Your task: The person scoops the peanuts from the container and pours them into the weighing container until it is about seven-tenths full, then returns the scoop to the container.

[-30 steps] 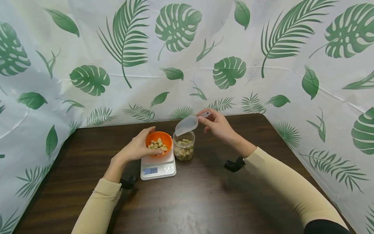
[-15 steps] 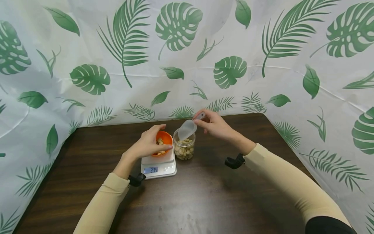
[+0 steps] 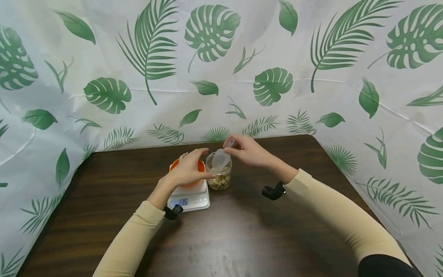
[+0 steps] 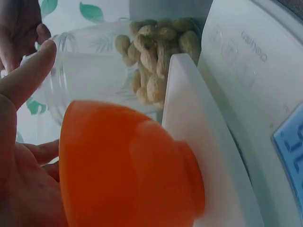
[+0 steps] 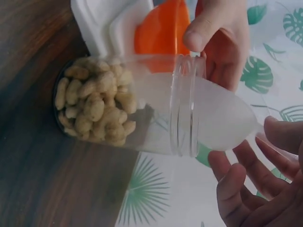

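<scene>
My right hand (image 3: pixel 248 151) pinches the handle of a translucent plastic scoop (image 5: pixel 222 116). The scoop's bowl dips tilted into the mouth of a clear jar (image 5: pixel 158 144), above the unshelled peanuts (image 5: pixel 94 106) at its bottom. My left hand (image 3: pixel 187 169) reaches over the orange bowl (image 4: pixel 118 161) with thumb and fingers spread, the thumb tip right at the jar's rim. That bowl stands on the white kitchen scale (image 3: pixel 196 202), and in the head view the left hand hides most of its inside.
The jar stands on a dark wooden table (image 3: pixel 228 238), close against the right side of the scale. The scale's lit display (image 3: pixel 180 202) faces the person. Behind the table hangs a white sheet (image 3: pixel 221 104) with green leaf prints.
My left hand has left the orange bowl and moved right toward the jar. My right hand has lowered and tilted the scoop into the jar's mouth. The display fell from about 309 to 275.
</scene>
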Tool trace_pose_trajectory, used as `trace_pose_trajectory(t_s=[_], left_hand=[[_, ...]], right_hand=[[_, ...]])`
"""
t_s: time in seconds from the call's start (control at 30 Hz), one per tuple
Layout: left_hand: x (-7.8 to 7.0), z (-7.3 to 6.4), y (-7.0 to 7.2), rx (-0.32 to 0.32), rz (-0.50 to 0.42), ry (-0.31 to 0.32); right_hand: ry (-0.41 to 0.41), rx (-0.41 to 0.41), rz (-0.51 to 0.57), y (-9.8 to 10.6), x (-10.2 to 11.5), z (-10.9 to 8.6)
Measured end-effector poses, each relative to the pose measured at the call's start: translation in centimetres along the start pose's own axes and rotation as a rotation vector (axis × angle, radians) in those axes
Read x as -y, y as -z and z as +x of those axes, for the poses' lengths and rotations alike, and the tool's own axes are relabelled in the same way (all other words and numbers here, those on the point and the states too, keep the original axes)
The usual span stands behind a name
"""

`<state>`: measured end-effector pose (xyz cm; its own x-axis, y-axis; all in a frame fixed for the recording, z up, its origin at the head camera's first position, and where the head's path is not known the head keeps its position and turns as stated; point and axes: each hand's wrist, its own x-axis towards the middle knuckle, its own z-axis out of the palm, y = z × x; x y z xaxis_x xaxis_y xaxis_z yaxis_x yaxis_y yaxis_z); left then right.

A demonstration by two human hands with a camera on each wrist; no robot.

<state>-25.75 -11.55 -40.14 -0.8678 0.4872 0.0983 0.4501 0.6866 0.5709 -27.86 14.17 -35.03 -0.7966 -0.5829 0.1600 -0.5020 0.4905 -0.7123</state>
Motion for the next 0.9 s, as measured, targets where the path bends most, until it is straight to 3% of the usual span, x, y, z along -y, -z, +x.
trace_pose_trajectory(t_s=[0.73,0.9], left_hand=[[-0.5,1.0,-1.4,0.035,-0.001,-0.011],[-0.5,1.0,-1.3,0.040,-0.004,-0.006]], right_hand=[[0.108,0.176,-0.214,-1.3,0.9,1.2],[0.158,0.171,-0.251,-1.6,0.7,1.5]])
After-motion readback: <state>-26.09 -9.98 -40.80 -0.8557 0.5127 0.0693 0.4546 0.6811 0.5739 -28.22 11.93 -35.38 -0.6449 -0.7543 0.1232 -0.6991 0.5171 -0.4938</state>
